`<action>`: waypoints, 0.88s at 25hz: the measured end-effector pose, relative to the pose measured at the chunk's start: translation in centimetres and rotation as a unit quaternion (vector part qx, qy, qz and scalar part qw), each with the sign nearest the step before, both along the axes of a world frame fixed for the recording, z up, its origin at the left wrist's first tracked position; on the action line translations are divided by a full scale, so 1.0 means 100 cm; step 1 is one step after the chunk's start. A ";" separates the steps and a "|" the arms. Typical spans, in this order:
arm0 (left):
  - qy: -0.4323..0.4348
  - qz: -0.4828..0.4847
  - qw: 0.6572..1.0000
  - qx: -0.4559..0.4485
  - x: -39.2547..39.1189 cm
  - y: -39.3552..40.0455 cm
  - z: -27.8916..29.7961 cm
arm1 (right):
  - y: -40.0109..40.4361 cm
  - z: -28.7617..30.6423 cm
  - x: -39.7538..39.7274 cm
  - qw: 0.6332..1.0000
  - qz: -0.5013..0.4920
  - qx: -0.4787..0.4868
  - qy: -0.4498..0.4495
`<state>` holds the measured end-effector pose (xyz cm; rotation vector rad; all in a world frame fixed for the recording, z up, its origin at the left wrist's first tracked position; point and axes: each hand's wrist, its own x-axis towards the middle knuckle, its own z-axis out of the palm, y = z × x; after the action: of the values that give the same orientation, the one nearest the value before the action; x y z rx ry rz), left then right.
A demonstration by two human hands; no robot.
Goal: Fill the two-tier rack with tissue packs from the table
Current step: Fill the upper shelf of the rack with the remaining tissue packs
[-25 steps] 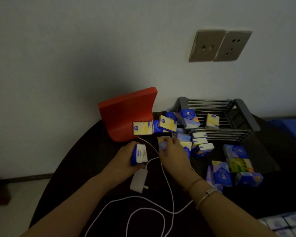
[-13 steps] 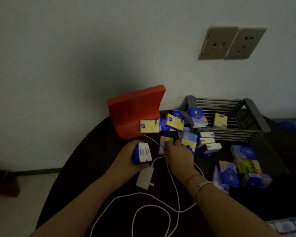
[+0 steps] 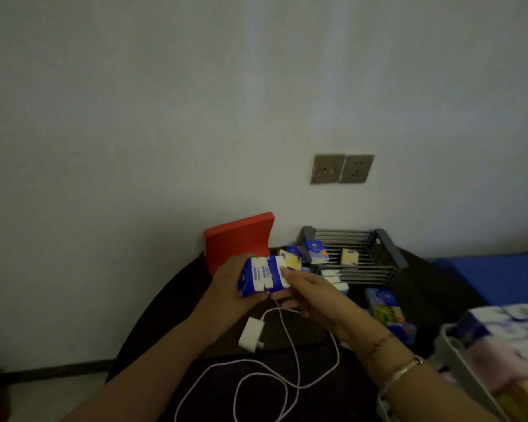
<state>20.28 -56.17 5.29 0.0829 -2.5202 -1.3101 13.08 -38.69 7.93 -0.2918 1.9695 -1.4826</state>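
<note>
- While half a second ago each hand worked low over the dark table [image 3: 439, 287], both hands have since risen and come together in front of the red panel [image 3: 238, 242], and the view has tilted so the wall sockets [image 3: 342, 169] sit lower in frame.
- Head view: the left hand [image 3: 229, 287] grips a row of blue-and-white tissue packs [image 3: 264, 277], fingers curled under and thumb on top.
- The right hand [image 3: 308, 295] now pinches the right end of that same row, where before it was reaching into the loose pile.
- Held above the table, the row's long axis runs left to right, tilted slightly up to the right, with its white printed faces turned toward the camera.
- Behind the hands, loose packs [image 3: 293, 260] lie just beside the red panel.
- Against the wall stands the grey slatted rack [image 3: 387, 248], with a blue pack [image 3: 316, 251] and a yellow pack [image 3: 349, 256] on its bars; its right half is bare.
- More packs [image 3: 384, 309] lie on the table right of the hands, near its front edge.
- A white charger [image 3: 252, 333] and its looping cable [image 3: 287, 360] lie directly below the hands.
- At the lower right edge, newly in view and blurred, a grey tray [image 3: 467, 376] holds further packs.
- Left of the arms, the table's curved edge drops to open floor [image 3: 43, 397].
</note>
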 end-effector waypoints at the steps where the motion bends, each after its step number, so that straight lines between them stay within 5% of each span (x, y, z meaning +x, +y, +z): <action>1: 0.019 -0.011 1.000 -0.015 0.007 0.010 0.016 | 0.010 0.020 0.015 0.999 -0.003 0.012 0.032; 9: 0.167 -0.091 0.977 -0.095 0.040 0.123 0.116 | 0.110 0.135 0.099 0.971 -0.040 0.048 0.229; 12: 0.159 -0.085 0.975 -0.129 0.046 0.152 0.133 | 0.138 0.147 0.110 0.959 -0.063 0.065 0.270; 22: 0.153 -0.234 0.942 -0.184 -0.006 0.342 0.126 | 0.343 0.123 0.067 0.950 -0.216 0.010 0.227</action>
<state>19.65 -22.00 17.88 -0.7802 -2.5360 -0.8726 19.81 -4.37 20.24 -0.2149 2.5373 -1.7846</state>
